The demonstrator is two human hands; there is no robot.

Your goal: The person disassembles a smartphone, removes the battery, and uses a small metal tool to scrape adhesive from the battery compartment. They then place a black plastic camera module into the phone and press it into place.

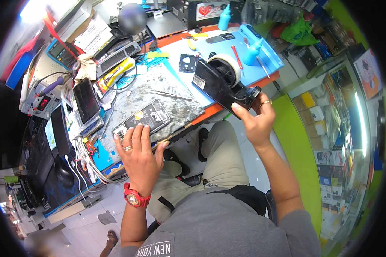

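Note:
A black desktop tape dispenser (214,88) with a wide roll of pale tape (231,66) tilts over the right part of the bench. My right hand (258,122) is closed around its near end, thumb on the side towards me. An opened phone (152,116), its inner parts bare, lies on a grey, stained work mat (182,106). My left hand (139,156) is open, fingers stretched out over the phone's near left end; whether they press on it I cannot tell. Metal tweezers (171,94) lie just beyond the phone. A black phone frame (187,63) sits beside the dispenser.
Left of the mat are a dark phone (86,100), a soldering station (43,100) and bundled white cables (88,160). On the blue mat (270,60) stand light-blue bottles (252,53) near a red screwdriver (236,57). A glass display case (343,128) stands at the right.

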